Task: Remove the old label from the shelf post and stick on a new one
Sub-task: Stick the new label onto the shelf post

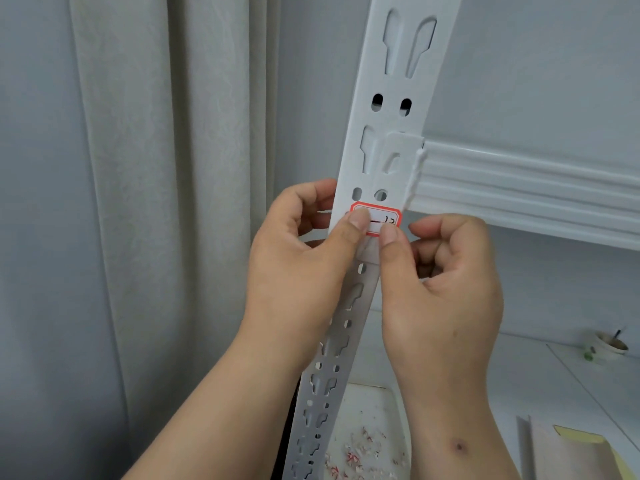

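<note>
A white slotted shelf post (391, 109) runs from top right down to the bottom centre. A white label with a red border (382, 216) and handwriting lies flat on the post just below a pair of holes. My left hand (301, 261) wraps around the post's left edge, its thumb pressed on the label's left part. My right hand (446, 282) is at the post's right edge, its thumb tip on the label's lower edge and its fingers curled behind.
A white shelf beam (526, 188) joins the post on the right. Grey curtains (145, 202) hang on the left. Below, red and white label scraps (360, 452) lie on a surface. A paper cup (607, 346) and a folder (571, 452) are at the lower right.
</note>
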Motion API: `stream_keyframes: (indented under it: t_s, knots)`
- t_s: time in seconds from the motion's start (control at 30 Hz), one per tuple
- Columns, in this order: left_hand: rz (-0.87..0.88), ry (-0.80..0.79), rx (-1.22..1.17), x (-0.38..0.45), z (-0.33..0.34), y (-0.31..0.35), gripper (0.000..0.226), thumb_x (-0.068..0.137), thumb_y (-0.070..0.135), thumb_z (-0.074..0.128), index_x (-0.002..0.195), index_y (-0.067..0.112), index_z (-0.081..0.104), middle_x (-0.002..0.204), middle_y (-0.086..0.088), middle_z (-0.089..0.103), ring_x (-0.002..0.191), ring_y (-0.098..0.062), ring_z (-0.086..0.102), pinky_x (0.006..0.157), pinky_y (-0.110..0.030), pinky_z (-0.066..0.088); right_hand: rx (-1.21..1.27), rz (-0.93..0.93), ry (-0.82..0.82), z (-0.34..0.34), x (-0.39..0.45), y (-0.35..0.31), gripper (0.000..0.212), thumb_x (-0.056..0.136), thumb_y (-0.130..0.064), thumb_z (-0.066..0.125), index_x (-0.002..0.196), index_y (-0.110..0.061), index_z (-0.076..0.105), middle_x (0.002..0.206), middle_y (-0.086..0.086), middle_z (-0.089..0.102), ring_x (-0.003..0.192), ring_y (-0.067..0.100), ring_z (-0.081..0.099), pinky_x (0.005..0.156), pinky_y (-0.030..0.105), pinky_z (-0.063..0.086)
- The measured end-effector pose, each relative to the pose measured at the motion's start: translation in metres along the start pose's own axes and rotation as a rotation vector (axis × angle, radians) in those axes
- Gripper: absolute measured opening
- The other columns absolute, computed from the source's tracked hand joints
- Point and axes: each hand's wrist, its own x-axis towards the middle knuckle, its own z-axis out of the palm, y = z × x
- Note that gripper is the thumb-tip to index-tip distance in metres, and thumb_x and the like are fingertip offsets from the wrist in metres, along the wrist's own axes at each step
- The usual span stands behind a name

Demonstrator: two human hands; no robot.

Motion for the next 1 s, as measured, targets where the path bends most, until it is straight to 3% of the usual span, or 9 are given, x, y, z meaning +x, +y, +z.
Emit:
stream_keyframes:
  t_s: [0.17,0.43,0.67,0.83,1.0]
  knots:
    - [-0.028,-0.027,-0.168,0.0,-0.001,0.003,0.02,0.088,0.003,0.069,0.102,0.018,0.069,0.102,-0.002,0.078,0.096,-0.014,0.073,0.08,-0.02,0.056,0.082,0.061,-0.025,0.0,-0.004,0.001,0.014,0.086,-0.03,0.065,0.084,-0.026,0.052,0.062,-0.005,0.059,0.054,0.005,0.053,0.052,0.009,0.039]
    - [0.072,-0.012,-0.046,0.001,-0.001,0.0,0.019,0.09,0.007,0.071,0.096,0.025,0.07,0.09,0.009,0.078,0.084,-0.005,0.073,0.073,-0.018,0.055,0.159,0.098,-0.035,0.001,-0.008,0.002,0.011,0.087,-0.036,0.06,0.084,-0.027,0.054,0.07,-0.008,0.063,0.055,0.006,0.055,0.049,0.011,0.041]
    - [0.099,-0.001,0.016,0.001,0.001,-0.005,0.021,0.091,0.013,0.07,0.096,0.033,0.067,0.095,0.012,0.077,0.088,-0.007,0.073,0.076,-0.02,0.055,0.138,0.132,-0.012,0.004,-0.007,0.002,0.015,0.085,-0.042,0.055,0.081,-0.028,0.053,0.075,-0.01,0.066,0.061,0.006,0.061,0.054,0.017,0.048]
    - [0.069,0.001,-0.017,0.001,0.002,-0.006,0.014,0.086,0.027,0.069,0.1,0.032,0.068,0.099,0.009,0.077,0.092,-0.01,0.072,0.076,-0.019,0.054,0.135,0.163,0.0,0.005,-0.003,-0.001,0.025,0.089,-0.049,0.057,0.079,-0.026,0.053,0.069,-0.003,0.063,0.055,0.008,0.057,0.05,0.015,0.043]
    - [0.047,0.015,-0.072,0.002,0.003,-0.006,0.009,0.093,0.019,0.068,0.096,0.028,0.069,0.095,0.006,0.077,0.089,-0.01,0.072,0.076,-0.019,0.054,0.165,0.232,-0.025,0.011,0.001,0.0,0.03,0.087,-0.054,0.056,0.078,-0.026,0.054,0.06,-0.004,0.057,0.053,0.007,0.053,0.055,0.023,0.044]
